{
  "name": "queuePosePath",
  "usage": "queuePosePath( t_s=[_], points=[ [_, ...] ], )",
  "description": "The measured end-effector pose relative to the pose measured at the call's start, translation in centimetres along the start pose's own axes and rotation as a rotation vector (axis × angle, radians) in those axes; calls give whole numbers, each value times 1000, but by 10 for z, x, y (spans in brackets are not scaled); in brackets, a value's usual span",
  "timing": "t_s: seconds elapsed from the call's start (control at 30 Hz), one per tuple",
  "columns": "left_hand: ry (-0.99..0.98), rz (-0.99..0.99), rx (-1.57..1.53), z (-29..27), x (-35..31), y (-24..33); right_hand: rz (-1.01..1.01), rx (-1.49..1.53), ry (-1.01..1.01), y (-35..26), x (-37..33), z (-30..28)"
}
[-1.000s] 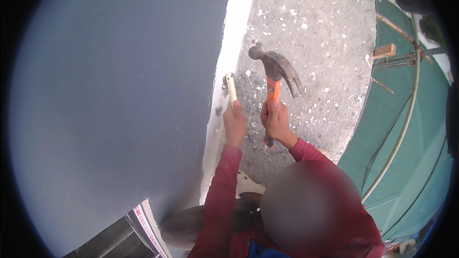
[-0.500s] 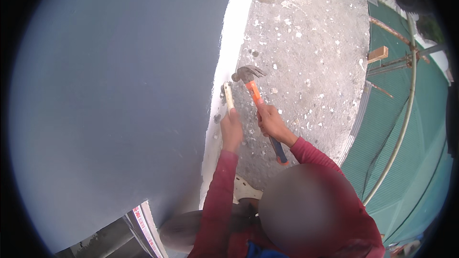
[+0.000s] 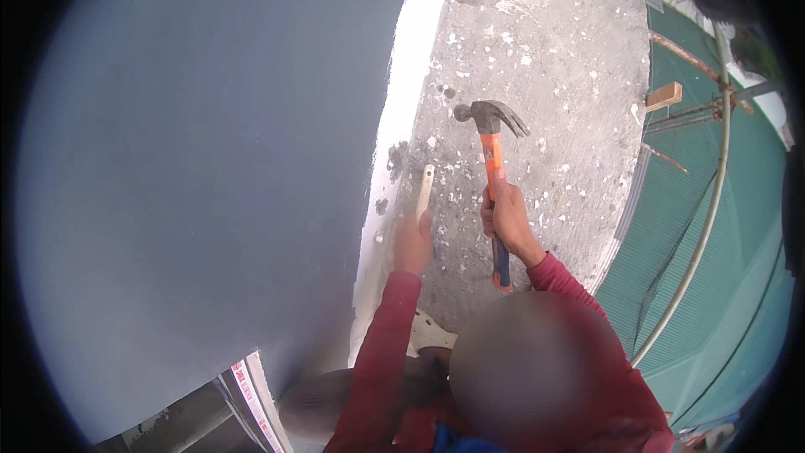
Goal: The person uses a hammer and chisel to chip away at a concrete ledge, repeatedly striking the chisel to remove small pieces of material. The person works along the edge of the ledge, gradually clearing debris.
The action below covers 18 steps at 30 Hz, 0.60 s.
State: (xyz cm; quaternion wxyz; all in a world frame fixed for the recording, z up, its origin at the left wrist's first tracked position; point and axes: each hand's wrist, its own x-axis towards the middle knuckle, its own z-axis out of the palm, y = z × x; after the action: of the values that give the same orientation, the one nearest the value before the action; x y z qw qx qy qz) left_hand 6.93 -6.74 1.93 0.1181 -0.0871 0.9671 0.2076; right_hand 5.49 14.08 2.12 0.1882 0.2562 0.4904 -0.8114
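My right hand is closed around the orange and dark blue handle of a claw hammer. The steel head points away from me, its claw turned to the right and its round face to the left. In my left hand is a slim off-white tool with a hole in its far end; my fingers hide the rest, so I cannot tell its kind. Its end stands over the rough concrete floor, apart from the hammer. Beside it, dark chipped patches mark the white strip at the wall's foot.
A dark grey wall fills the left side. White flakes and crumbs are scattered over the concrete. Past the floor's right edge are a wood block, a bent pole, rusty bars and green netting. A pale perforated piece lies near me.
The hammer has swung right and away from the off-white tool. My left hand has shifted the tool right and nearer to me, off the white strip.
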Motion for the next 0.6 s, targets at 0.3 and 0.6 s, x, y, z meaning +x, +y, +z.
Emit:
queuePosePath(
  t_s=[0.3, 0.6],
  points=[
    [-40, -108, -54, -18, 30, 28, -34, -43, 12, 25, -14, 4],
    [-65, -137, -48, -18, 31, 19, -361, -46, 17, 58, -6, 43]
  ],
)
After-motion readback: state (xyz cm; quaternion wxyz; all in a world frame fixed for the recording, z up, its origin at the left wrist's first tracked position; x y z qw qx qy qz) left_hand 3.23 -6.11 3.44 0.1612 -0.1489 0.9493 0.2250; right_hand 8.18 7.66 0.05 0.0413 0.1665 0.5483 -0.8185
